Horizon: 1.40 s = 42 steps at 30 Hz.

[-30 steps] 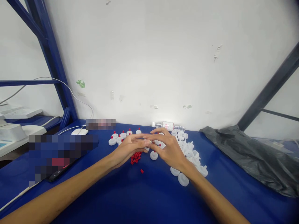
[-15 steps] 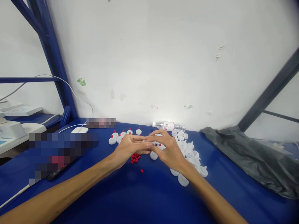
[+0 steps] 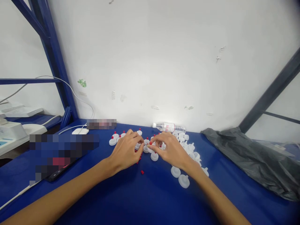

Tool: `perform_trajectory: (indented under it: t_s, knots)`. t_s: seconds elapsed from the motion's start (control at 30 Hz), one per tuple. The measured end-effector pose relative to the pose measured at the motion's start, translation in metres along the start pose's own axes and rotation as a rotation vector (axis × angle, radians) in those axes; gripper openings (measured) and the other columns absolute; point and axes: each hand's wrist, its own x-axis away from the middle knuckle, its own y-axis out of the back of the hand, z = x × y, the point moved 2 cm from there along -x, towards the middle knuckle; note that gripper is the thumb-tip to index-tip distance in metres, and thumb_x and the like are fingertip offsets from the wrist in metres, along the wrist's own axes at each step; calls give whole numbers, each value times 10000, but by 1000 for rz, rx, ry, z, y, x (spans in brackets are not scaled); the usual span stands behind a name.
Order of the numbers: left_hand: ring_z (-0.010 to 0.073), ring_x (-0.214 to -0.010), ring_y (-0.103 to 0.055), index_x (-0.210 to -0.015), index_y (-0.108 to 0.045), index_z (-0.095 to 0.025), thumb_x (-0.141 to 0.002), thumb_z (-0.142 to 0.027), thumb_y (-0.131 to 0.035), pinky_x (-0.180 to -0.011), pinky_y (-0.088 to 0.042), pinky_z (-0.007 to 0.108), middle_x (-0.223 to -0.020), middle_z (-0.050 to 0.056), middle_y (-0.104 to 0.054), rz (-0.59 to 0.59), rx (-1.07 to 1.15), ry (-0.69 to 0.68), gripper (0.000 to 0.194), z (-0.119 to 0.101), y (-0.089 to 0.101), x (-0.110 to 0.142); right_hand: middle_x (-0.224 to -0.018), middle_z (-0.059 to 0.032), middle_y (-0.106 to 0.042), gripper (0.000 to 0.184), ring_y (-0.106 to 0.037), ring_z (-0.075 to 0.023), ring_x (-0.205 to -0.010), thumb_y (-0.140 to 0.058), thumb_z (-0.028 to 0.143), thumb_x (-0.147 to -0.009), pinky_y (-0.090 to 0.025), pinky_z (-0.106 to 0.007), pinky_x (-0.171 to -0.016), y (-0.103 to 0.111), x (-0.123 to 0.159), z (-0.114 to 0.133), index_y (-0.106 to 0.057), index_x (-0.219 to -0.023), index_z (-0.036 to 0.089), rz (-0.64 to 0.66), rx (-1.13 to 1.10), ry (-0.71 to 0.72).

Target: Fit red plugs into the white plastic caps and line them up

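Note:
Both my hands rest low on the blue table [image 3: 145, 200] among small plastic parts. My left hand [image 3: 126, 151] has its fingers curled over a heap of tiny red caps [image 3: 139, 158], fingertips pinched near a white disc. My right hand [image 3: 170, 150] pinches a white disc with a red cap [image 3: 150, 147] between thumb and forefinger. The two hands almost touch at the fingertips. White discs with red caps on them [image 3: 115, 137] stand in a group to the left. Plain white discs [image 3: 189, 150] lie heaped to the right. One loose red cap [image 3: 142, 172] lies nearer me.
A clear water bottle [image 3: 168, 127] lies against the white wall. A dark plastic bag [image 3: 253, 159] covers the table's right side. A phone and cable [image 3: 56, 174] lie at left beside a blurred patch. Blue frame posts [image 3: 53, 62] rise on the left, with white devices beyond.
Both hands have dropped from an overlapped, finger-stretched pose down onto the parts, fingers now curled and pinching. The view has barely shifted.

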Motion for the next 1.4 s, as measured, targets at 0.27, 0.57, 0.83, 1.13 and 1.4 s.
perform_trajectory:
  t_s: [0.27, 0.57, 0.83, 1.13, 1.4]
  knots:
    - [257, -964, -515, -842, -706, -188, -866, -211, -593, -736, -458, 351, -968, 83, -607, 153, -211, -47, 118, 8, -12, 4, -773, -12, -726, 185, -644, -206, -830, -674, 406, -900, -443, -362, -851, -14, 4, 1, -755, -987, 265, 255, 95, 62]
    - [242, -948, -537, -829, -693, -186, -872, -172, -566, -661, -436, 313, -955, 77, -611, 220, -197, -57, 136, 8, -21, 9, -766, -55, -741, 268, -666, -204, -675, -578, 439, -923, -436, -287, -585, 54, 1, -44, -736, -914, 223, 117, 325, -433]
    - [221, -899, -575, -878, -638, -197, -907, -200, -518, -729, -448, 331, -890, 42, -658, 130, -116, 3, 123, 1, -17, 7, -769, -30, -750, 97, -685, -212, -699, -784, 302, -706, -460, -281, -572, 48, 19, -79, -730, -735, 228, 568, 100, -618]
    - [147, -689, -606, -921, -665, -214, -921, -277, -548, -663, -459, 281, -832, -7, -691, -16, 165, 89, 133, -4, -11, 4, -1020, -38, -706, 190, -677, -176, -831, -517, 399, -963, -522, -297, -684, 42, 4, -42, -596, -927, 230, 224, -144, -293]
    - [155, -808, -634, -999, -696, -216, -956, -306, -552, -623, -497, 242, -962, 29, -702, -41, 393, 30, 175, -11, -7, 4, -985, -48, -690, 74, -646, -188, -864, -622, 278, -932, -493, -325, -755, 9, -1, -14, -662, -967, 226, 92, 82, 10]
